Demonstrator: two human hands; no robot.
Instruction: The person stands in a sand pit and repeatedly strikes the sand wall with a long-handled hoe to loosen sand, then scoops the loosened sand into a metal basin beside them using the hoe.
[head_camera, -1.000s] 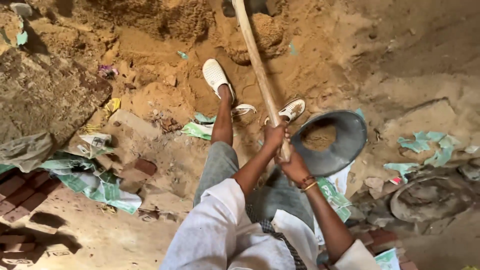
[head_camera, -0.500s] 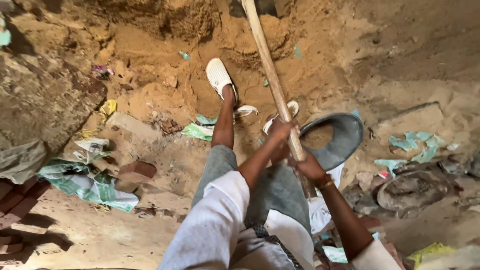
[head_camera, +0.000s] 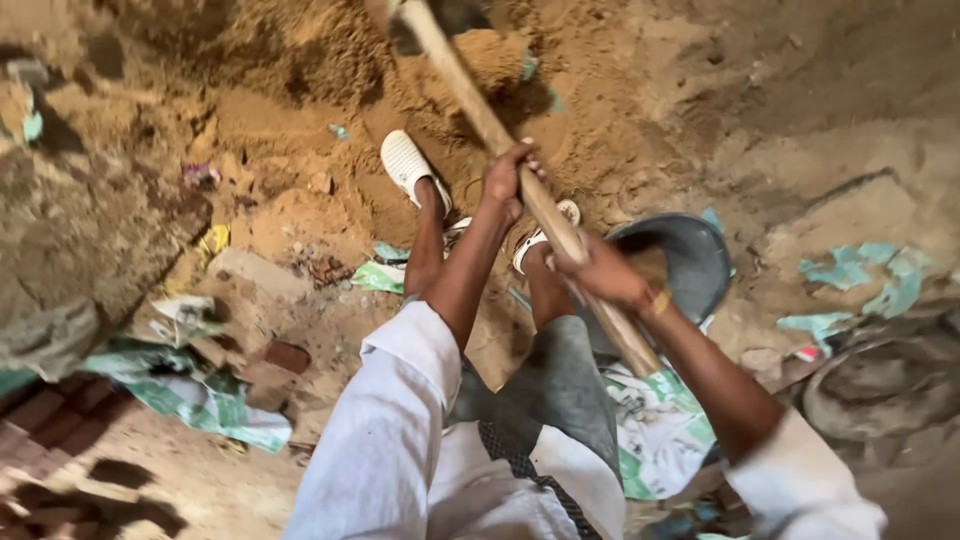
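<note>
Over the sand heap (head_camera: 300, 60), left hand (head_camera: 507, 178) and right hand (head_camera: 600, 272) both clasp a wooden tool handle (head_camera: 470, 95) (its head cut off at the frame's top).

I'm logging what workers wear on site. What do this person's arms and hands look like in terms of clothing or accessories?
Both arms wear white sleeves pushed up, the left sleeve bunched near the elbow, the right sleeve likewise. Forearms are bare. The left hand and right hand wear no gloves. A yellowish bangle circles the right wrist. No rings can be made out.
</note>
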